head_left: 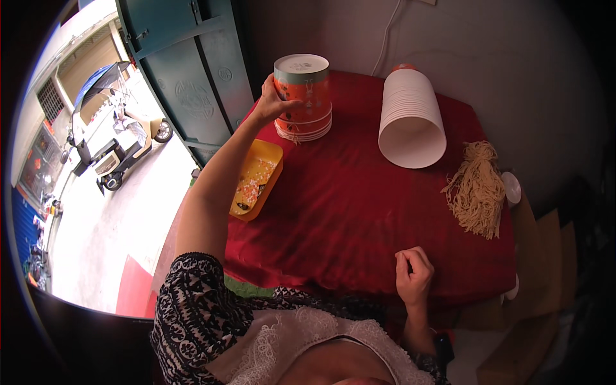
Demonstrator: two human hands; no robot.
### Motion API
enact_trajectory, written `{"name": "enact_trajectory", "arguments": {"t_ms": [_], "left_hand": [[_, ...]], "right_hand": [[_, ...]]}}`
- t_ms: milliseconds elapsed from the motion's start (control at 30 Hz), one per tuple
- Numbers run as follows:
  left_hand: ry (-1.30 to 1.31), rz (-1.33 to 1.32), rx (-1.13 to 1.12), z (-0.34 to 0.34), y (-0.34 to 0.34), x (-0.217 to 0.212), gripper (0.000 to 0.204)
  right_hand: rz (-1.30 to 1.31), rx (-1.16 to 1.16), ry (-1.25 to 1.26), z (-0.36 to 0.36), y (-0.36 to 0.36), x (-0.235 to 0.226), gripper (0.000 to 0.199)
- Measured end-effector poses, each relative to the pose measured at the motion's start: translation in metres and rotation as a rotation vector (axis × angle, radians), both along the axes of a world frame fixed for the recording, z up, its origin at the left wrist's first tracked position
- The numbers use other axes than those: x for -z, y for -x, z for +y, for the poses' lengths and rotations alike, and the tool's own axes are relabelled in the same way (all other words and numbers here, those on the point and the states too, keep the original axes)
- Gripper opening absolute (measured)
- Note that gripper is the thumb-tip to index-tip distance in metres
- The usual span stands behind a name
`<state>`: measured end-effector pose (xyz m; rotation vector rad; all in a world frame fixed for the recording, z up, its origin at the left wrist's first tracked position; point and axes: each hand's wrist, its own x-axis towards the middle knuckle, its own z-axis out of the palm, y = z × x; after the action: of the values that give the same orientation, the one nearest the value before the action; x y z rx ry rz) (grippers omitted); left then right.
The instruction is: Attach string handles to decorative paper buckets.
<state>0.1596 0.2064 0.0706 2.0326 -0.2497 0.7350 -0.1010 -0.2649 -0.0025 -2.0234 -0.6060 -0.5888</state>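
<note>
My left hand (274, 104) reaches to the far left of the table and grips the side of a stack of upside-down orange paper buckets (308, 102). The thumb lies across the printed wall, and some fingers are hidden behind it. Pale string shows around the stack's lower part. Close to the table's front edge, my right hand (414, 273) is curled closed; whatever it may hold is hidden. A yellow tray (273, 168) with small pale and orange bits in it lies partly under my left forearm.
A long stack of nested white paper buckets (412, 119) lies on its side at the back right of the red-covered table (353, 212). A bundle of beige strings (478, 192) lies at the right edge. Cardboard (536, 256) stands beyond it, and a green metal door (192, 77) is at left.
</note>
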Motion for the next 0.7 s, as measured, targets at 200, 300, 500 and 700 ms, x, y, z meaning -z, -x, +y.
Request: {"name": "enact_trajectory", "arguments": {"t_ms": [200, 300, 500, 700], "left_hand": [[0.011, 0.141, 0.100, -0.009, 0.022, -0.015, 0.122], [0.016, 0.148, 0.112, -0.012, 0.026, -0.017, 0.123], [0.058, 0.105, 0.128, -0.012, 0.024, -0.012, 0.114], [0.081, 0.101, 0.081, -0.006, 0.017, 0.003, 0.109]], "right_hand": [[0.027, 0.010, -0.016, 0.001, 0.001, -0.001, 0.004], [0.036, 0.009, -0.018, 0.002, 0.002, -0.002, 0.004], [0.026, 0.002, -0.014, 0.002, 0.001, -0.001, 0.003], [0.002, 0.001, -0.005, 0.002, 0.000, -0.002, 0.004]]}}
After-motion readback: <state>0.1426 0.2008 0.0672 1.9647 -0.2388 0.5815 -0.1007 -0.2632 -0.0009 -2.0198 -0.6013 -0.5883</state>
